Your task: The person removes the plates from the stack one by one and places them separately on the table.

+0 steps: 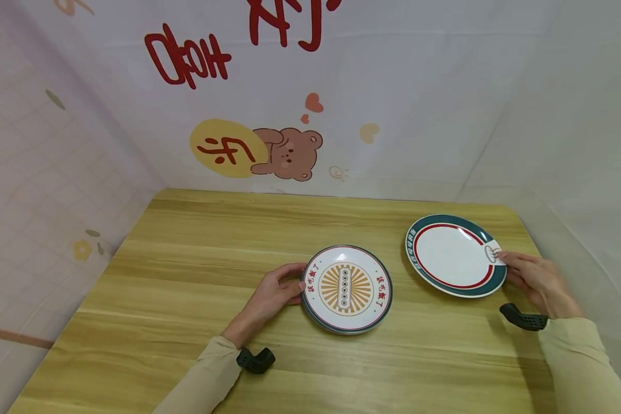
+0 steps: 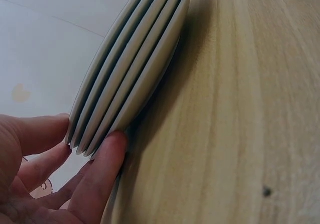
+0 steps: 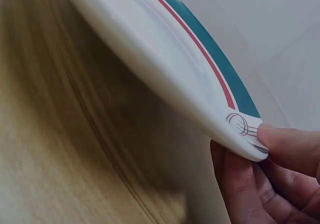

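A stack of several small round plates (image 1: 347,287) stands on the wooden table, the top one printed with an orange sunburst and red characters. My left hand (image 1: 274,293) grips the stack at its left rim. The left wrist view shows the layered plate edges (image 2: 130,59) between the fingers (image 2: 102,174). On the right, a larger white plate (image 1: 445,253) with a teal rim and red ring is raised above the tabletop. My right hand (image 1: 535,279) pinches its right edge, thumb on the upper face beside the printed emblem and fingers beneath, as the right wrist view shows.
The wood-grain table (image 1: 196,241) runs back to a white wall cloth (image 1: 419,75) with red characters and a cartoon bear (image 1: 290,152). Pale cloth also hangs along the left and right sides. A black wrist mount (image 1: 256,360) sits on each forearm.
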The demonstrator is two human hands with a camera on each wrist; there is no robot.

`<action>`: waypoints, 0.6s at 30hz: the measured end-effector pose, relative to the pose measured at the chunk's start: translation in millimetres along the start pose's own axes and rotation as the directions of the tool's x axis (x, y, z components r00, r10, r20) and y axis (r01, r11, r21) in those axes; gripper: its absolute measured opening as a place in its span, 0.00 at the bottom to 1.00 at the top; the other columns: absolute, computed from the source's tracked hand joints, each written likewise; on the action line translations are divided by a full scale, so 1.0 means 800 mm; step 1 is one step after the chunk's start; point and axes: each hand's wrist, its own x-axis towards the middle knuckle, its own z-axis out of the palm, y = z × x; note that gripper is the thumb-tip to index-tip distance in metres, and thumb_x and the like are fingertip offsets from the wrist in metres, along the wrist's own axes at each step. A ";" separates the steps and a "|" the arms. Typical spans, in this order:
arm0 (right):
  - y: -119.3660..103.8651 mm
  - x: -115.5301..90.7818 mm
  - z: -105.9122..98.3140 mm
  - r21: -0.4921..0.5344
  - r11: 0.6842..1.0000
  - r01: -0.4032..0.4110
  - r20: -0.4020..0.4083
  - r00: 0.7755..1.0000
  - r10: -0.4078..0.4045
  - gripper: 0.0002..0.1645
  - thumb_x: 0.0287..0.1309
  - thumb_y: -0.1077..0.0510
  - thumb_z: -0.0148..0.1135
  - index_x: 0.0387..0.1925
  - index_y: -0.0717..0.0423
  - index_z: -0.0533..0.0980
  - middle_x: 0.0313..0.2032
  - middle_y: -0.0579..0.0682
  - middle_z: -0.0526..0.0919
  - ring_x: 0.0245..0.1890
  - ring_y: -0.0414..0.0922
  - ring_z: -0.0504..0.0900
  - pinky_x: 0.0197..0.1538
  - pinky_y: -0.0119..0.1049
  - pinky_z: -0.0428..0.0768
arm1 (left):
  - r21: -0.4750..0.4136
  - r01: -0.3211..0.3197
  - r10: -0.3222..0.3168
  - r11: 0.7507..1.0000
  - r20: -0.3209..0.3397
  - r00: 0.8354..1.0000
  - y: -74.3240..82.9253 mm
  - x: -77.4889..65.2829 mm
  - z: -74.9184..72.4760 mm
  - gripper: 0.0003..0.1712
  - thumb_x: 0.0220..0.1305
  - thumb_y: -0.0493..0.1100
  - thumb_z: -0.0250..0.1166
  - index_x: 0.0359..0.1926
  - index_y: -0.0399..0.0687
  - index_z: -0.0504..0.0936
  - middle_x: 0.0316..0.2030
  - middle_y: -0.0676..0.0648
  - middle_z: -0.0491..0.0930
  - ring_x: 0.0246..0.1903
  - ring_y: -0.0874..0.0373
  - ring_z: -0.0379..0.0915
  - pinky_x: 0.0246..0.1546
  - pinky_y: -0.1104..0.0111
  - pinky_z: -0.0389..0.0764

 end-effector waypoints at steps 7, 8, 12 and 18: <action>0.001 0.004 -0.001 -0.019 1.000 -0.024 -0.017 1.000 0.023 0.13 0.66 0.55 0.71 0.24 0.41 0.88 0.30 0.36 0.86 0.31 0.33 0.85 0.37 0.29 0.88 | -0.018 0.006 -0.006 1.000 0.001 1.000 -0.002 0.000 0.000 0.27 0.74 0.33 0.61 0.71 0.38 0.72 0.67 0.35 0.72 0.55 0.47 0.81 0.49 0.61 0.88; 0.001 0.004 -0.001 -0.017 1.000 -0.024 -0.019 1.000 0.024 0.13 0.66 0.56 0.71 0.24 0.41 0.88 0.30 0.36 0.86 0.31 0.33 0.85 0.37 0.29 0.88 | -0.019 0.005 -0.005 1.000 0.001 1.000 -0.002 0.000 0.000 0.27 0.74 0.33 0.61 0.71 0.38 0.72 0.67 0.35 0.72 0.55 0.47 0.81 0.49 0.61 0.88; 0.004 0.007 -0.003 -0.016 0.999 -0.028 -0.033 0.999 0.027 0.14 0.66 0.56 0.71 0.23 0.40 0.87 0.29 0.35 0.86 0.31 0.33 0.86 0.37 0.29 0.88 | -0.028 0.007 -0.007 1.000 0.002 1.000 -0.002 0.000 0.000 0.27 0.74 0.33 0.62 0.71 0.38 0.72 0.67 0.35 0.72 0.54 0.47 0.81 0.49 0.61 0.88; 0.006 0.009 -0.005 -0.027 0.999 -0.031 -0.046 0.999 0.029 0.13 0.65 0.55 0.72 0.23 0.39 0.86 0.29 0.34 0.86 0.31 0.32 0.86 0.38 0.29 0.88 | -0.019 0.012 -0.012 1.000 -0.001 1.000 -0.003 0.000 -0.001 0.27 0.74 0.33 0.62 0.72 0.39 0.72 0.66 0.36 0.72 0.54 0.48 0.81 0.49 0.61 0.88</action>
